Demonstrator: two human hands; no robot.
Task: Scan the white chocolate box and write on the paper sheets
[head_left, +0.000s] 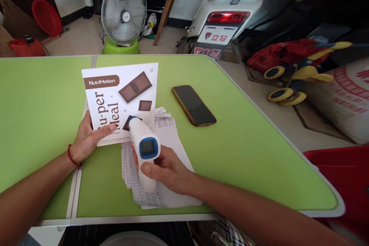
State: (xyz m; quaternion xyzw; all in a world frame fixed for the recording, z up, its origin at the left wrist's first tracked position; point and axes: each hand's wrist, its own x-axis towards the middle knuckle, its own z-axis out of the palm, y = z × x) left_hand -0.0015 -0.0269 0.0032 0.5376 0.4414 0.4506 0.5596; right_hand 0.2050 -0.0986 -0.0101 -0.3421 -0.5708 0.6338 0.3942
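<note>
My left hand (88, 136) grips the lower left edge of a white NutriMotion box (111, 94), thumb across its front. The box is held up with its printed face toward me, showing pictures of chocolate pieces. In my right hand (167, 169) is a white infrared thermometer (144, 132) with a blue-rimmed screen, its fingers wrapped round the handle. The thermometer's front end points at the box's lower right part and overlaps it in view; whether they touch I cannot tell. Handwritten sheets of paper (175, 188) lie stacked on the table beneath my right hand.
A phone (194, 105) in a brown case lies right of the papers on the green folding table (245, 153). Beyond the far edge stand a fan (123, 11) on a green stool and a white scooter (227, 11). A red container (340, 173) sits at the right.
</note>
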